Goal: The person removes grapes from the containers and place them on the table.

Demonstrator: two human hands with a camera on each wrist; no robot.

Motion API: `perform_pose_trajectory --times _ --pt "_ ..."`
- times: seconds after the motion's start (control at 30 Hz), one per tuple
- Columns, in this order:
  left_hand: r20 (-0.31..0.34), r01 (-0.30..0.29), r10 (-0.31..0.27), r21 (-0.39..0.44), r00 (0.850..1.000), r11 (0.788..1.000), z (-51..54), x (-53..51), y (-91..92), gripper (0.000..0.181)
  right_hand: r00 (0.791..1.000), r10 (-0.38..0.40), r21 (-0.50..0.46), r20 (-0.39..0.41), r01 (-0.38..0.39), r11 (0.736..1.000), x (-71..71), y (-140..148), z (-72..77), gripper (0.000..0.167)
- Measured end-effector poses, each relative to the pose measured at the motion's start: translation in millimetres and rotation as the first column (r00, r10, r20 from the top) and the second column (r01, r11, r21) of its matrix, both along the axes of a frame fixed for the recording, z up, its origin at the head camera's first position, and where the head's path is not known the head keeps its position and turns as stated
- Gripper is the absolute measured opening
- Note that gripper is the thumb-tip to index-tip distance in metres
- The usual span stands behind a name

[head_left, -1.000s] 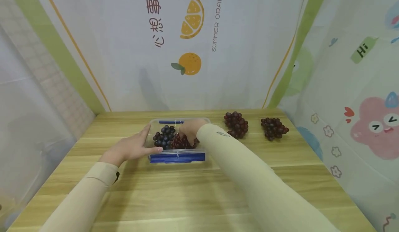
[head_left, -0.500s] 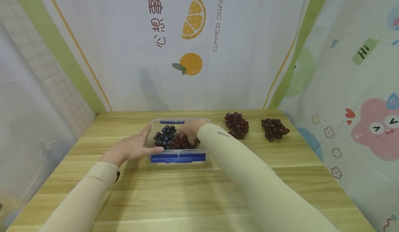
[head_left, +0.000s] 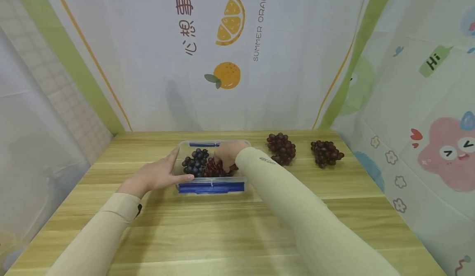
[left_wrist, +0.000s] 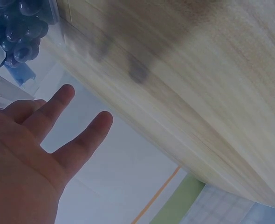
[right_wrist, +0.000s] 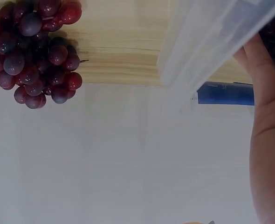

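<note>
A clear plastic food container (head_left: 212, 180) with blue clips sits on the table. In its left half lies a bunch of dark blue grapes (head_left: 195, 163). Beside that is a bunch of red grapes (head_left: 210, 169), partly covered by my right hand (head_left: 229, 153), whose bent fingers reach down and hold it. My left hand (head_left: 160, 174) is at the container's left side, thumb along the front rim. Its fingers look straight and spread in the left wrist view. The right fingertips are hidden among the grapes.
Two more bunches of dark red grapes lie right of the container, one close by (head_left: 281, 147) and another farther right (head_left: 326, 153). A wooden table (head_left: 208, 235) spans the front. Printed cloth (head_left: 148, 82) hangs behind it and at both sides.
The red grapes under my right hand have shifted slightly; fewer stems and more berries show on top now. My left hand and the container stay in place.
</note>
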State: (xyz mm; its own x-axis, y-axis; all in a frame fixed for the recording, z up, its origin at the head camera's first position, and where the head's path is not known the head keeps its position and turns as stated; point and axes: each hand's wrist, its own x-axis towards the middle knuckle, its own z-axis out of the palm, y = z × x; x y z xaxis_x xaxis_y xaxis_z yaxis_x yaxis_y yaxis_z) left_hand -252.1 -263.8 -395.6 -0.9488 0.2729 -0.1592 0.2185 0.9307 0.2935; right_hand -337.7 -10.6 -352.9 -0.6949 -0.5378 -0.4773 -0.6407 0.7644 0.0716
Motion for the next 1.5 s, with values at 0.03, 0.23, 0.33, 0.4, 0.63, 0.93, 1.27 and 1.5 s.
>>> perform_pose_trajectory --times 0.03,0.23,0.33,0.4,0.63,0.93,1.27,1.5 --pt "0.002 0.0 0.0 0.002 1.0 1.0 0.5 0.7 0.0 0.129 1.0 0.002 -0.002 -0.005 -0.002 1.0 0.8 0 0.0 0.054" --pt "-0.001 -0.006 0.006 0.007 1.0 1.0 -2.2 4.8 -2.2 0.129 0.999 0.0 -0.055 0.033 0.002 0.999 3.3 3 -0.5 0.052" --pt "-0.009 -0.003 0.003 0.001 1.0 1.0 -3.8 4.1 -2.0 0.129 0.998 0.034 -0.078 0.055 -0.03 0.996 -0.7 6 -0.5 0.053" --pt "-0.011 -0.001 0.001 -0.007 1.0 1.0 -4.2 2.8 -1.5 0.13 0.997 0.053 -0.103 0.054 -0.048 0.994 -2.7 10 1.6 0.052" --pt "-0.012 0.008 -0.008 -0.012 1.0 1.0 -1.8 1.1 1.9 0.128 0.994 0.104 -0.19 0.028 -0.097 0.977 -4.6 18 19.7 0.051" --pt "-0.009 0.008 -0.008 -0.002 1.0 1.0 0.0 -0.2 1.1 0.128 0.991 0.129 -0.176 0.032 -0.121 0.977 -3.7 17 54.5 0.052" --pt "-0.015 0.015 -0.014 0.009 1.0 1.0 1.5 -0.3 0.2 0.127 0.995 0.101 -0.114 0.006 -0.1 0.989 0.7 24 94.6 0.054" --pt "-0.002 0.004 -0.004 0.009 1.0 1.0 1.4 0.3 0.2 0.128 0.97 0.026 -0.328 0.243 0.057 0.943 4.0 34 99.7 0.035"
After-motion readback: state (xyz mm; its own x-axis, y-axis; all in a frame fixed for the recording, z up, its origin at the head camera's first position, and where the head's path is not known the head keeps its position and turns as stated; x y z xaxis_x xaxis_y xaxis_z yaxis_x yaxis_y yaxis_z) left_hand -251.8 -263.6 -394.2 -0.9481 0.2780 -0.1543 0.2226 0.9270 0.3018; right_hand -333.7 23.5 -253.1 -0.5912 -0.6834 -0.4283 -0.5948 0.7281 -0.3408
